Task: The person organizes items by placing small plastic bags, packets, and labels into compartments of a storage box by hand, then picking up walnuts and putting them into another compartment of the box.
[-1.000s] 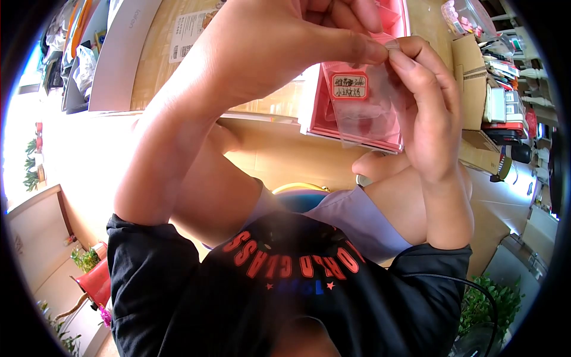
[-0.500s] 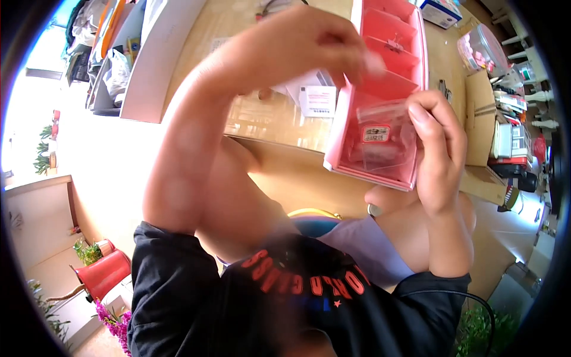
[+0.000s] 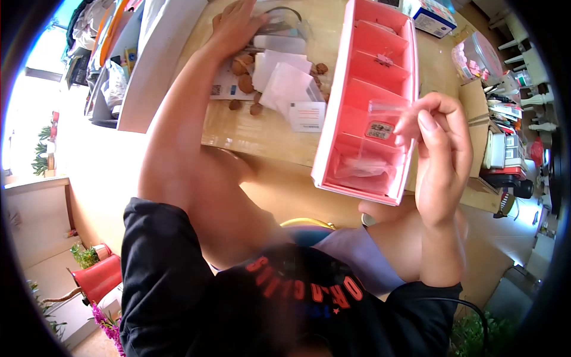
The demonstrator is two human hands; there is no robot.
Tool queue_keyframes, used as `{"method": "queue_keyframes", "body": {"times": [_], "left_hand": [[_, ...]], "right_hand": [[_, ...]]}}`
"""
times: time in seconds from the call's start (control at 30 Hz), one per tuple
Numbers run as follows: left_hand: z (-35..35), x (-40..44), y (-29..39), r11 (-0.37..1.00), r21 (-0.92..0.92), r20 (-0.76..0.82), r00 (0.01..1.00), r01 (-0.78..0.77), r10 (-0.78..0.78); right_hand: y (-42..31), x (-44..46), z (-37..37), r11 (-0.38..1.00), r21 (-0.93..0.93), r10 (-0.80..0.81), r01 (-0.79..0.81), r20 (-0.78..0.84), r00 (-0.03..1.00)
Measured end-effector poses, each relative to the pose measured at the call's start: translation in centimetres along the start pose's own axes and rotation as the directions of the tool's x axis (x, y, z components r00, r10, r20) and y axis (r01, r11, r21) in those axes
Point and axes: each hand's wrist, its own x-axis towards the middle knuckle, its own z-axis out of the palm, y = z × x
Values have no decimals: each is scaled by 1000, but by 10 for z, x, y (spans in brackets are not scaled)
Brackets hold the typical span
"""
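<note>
My right hand [image 3: 441,152] pinches a small clear plastic bag [image 3: 380,113] with a dark-printed label, over the front half of a long pink divided box [image 3: 330,128]. In the box's nearest compartment lies clear crumpled plastic [image 3: 363,168], and a small metallic item [image 3: 383,58] sits farther back. At the top left, my left hand [image 3: 235,28] reaches over the table, fingers apart and partly cut off by the frame edge. Beside it are a clear item with a dark curved strip [image 3: 284,21] and several white packets [image 3: 285,83].
Brown, nut-like round pieces [image 3: 244,74] lie around the packets. A white printed card [image 3: 307,116] is near the table's front edge. Right of the pink box stand a blue-white carton [image 3: 433,18], a clear round tub [image 3: 476,56] and a cardboard box [image 3: 476,119] of assorted items.
My left hand has moved from above the pink box to the far left of the table. My right hand still holds the labelled bag. The pink box appears slightly lower and farther left.
</note>
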Motion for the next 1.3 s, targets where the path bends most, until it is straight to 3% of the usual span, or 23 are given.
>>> {"method": "queue_keyframes", "body": {"times": [0.1,0.13,0.23,0.33,0.43,0.47,0.53,0.63,0.7,0.8,0.9,1.0,1.1,1.13,1.17,1.23,1.3], "left_hand": [[-1,-3,13,997,-28,14,998,65,-65],[14,-2,-2,963,265,-205,972,-54,111],[22,6,-20,967,254,-69,997,3,15],[21,15,-21,977,181,-114,989,115,-95],[25,38,-66,893,378,-30,967,244,-252],[23,37,-59,894,240,-30,924,378,-382],[31,30,-65,947,185,-195,954,264,-228],[32,27,-64,977,-168,-248,954,128,-168],[-1,1,2,860,-463,-82,955,216,-284],[14,23,-30,853,-480,17,974,206,-226],[33,34,-50,904,-410,-38,988,119,-147],[35,23,-34,969,-208,-216,972,-134,89],[20,16,-9,979,-189,21,997,75,-72],[28,21,-21,975,-217,-51,998,-52,42],[37,23,-33,989,-144,-35,999,32,-38],[7,5,17,980,0,-26,980,198,-198],[11,4,12,985,7,-58,983,174,-174]], "right_hand": [[-1,1,-4,1000,-8,-27,27,18,999],[-2,2,-6,1000,4,-28,28,22,999],[-4,0,-7,1000,14,-13,13,14,1000],[-4,-1,-7,1000,30,-9,9,8,1000],[-7,-2,-16,1000,-14,22,-20,89,996],[-8,-3,-17,1000,-8,28,-27,90,996],[-8,-1,-16,1000,2,29,-29,99,995],[-5,0,-16,999,-43,6,-2,107,994],[-5,1,-14,999,-31,8,-4,102,995],[-5,3,-15,999,-34,7,-4,105,994],[-6,2,-15,999,-36,28,-24,100,995],[-6,2,-15,999,-26,38,-36,111,993],[-4,2,-14,999,-24,32,-30,110,993],[-4,2,-13,999,-26,26,-24,104,994],[-4,2,-13,999,-30,36,-33,102,994],[-4,2,-12,998,-44,52,-48,95,994],[-4,2,-11,998,-36,53,-50,83,995]]}}
